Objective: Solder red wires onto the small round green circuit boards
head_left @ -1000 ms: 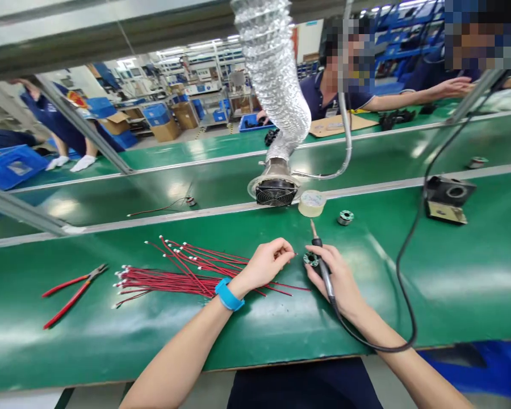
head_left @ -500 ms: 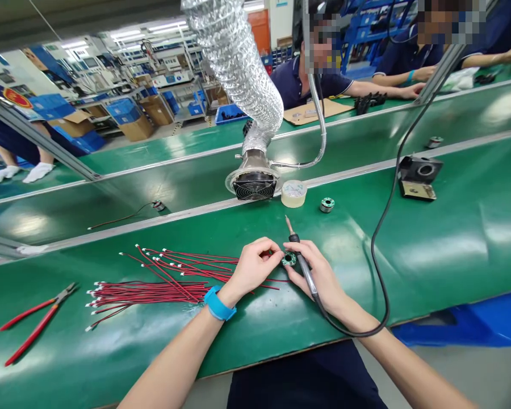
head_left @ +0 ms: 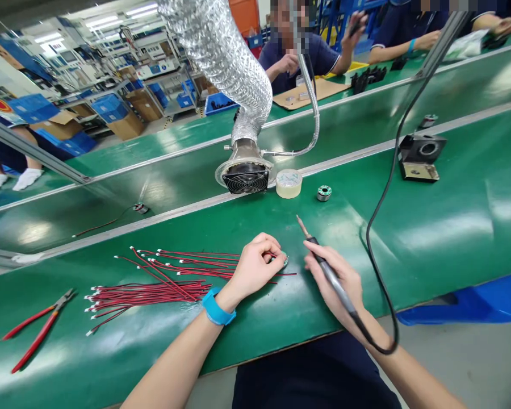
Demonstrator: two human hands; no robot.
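Observation:
My left hand [head_left: 255,266], with a blue wristband, pinches a small round green part [head_left: 283,262] on the green bench, together with the end of a red wire. My right hand [head_left: 338,279] grips a black soldering iron [head_left: 323,264] like a pen, its tip pointing up and away, a short way right of the part. The iron's black cable [head_left: 385,187] loops from my wrist up to the right. A bundle of red wires [head_left: 153,281] with white ends lies to the left of my left hand.
Red-handled pliers [head_left: 36,332] lie at the far left. A foil fume duct with a fan grille [head_left: 244,179], a tape roll [head_left: 288,183], a small spool [head_left: 324,193] and a black iron stand [head_left: 421,154] sit behind. Other people work across the far belts.
My right hand has drawn the soldering iron away to the right of the round part, which my left hand now covers alone. The view has shifted slightly.

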